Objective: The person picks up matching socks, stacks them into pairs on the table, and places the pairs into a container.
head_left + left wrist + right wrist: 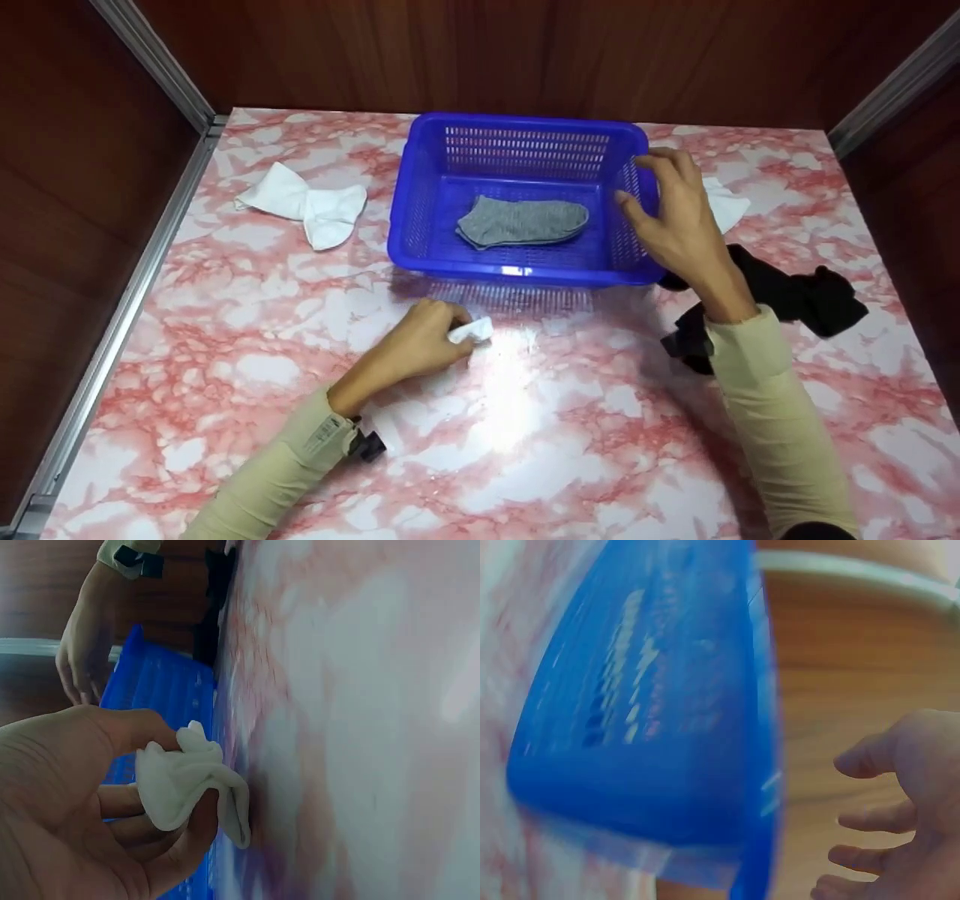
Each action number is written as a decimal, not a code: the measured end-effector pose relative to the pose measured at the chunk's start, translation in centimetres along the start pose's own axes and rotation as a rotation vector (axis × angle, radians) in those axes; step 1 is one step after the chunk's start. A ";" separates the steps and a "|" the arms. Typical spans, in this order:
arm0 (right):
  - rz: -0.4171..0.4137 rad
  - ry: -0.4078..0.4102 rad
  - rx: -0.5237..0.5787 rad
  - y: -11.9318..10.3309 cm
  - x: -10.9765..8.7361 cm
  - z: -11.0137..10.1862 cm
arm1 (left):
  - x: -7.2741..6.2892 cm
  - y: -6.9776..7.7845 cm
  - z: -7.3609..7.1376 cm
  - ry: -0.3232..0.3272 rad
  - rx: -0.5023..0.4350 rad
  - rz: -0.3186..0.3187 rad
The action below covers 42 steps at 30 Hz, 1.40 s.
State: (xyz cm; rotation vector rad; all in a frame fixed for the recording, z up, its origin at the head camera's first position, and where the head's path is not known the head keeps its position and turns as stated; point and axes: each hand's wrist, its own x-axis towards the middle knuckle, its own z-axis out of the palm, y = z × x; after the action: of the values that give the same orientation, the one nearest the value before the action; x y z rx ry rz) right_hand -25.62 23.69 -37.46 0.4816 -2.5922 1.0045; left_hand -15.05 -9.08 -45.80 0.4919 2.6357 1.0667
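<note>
My left hand [427, 341] pinches a small folded white sock [472, 331] just above the table, in front of the basket. Close up in the left wrist view, the bunched white sock [184, 780] sits between thumb and fingers. My right hand [679, 214] hovers at the right rim of a blue plastic basket [517, 274], fingers spread and loosely bent with nothing in them. The right wrist view has that hand [900, 817] apart from the basket wall [645, 690]. Inside the basket lies a pair of grey socks [525, 221], flat, one on the other.
A white sock [307, 206] lies left of the basket, and another white piece [724, 204] shows partly behind my right hand. Black socks [802, 292] lie on the right, partly under my right forearm. Wood panels [525, 60] border the marbled table [247, 420].
</note>
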 end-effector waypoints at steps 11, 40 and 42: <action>-0.303 -0.090 0.099 -4.8 -4.9 -0.1 | 0.7 1.9 1.6 -0.059 -0.157 -0.042; 0.088 -0.637 -0.115 -3.7 -11.4 9.3 | 0.8 1.3 2.1 -0.001 -0.244 -0.049; 0.067 -0.640 -0.106 -3.5 -11.5 9.1 | 0.7 1.1 1.9 0.009 -0.280 -0.044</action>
State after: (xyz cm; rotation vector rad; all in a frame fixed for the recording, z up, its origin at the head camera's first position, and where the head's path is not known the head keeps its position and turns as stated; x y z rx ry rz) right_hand -15.47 17.19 -46.50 0.8001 -3.2177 0.8202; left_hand -14.78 -6.94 -46.43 0.3666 2.4369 1.3970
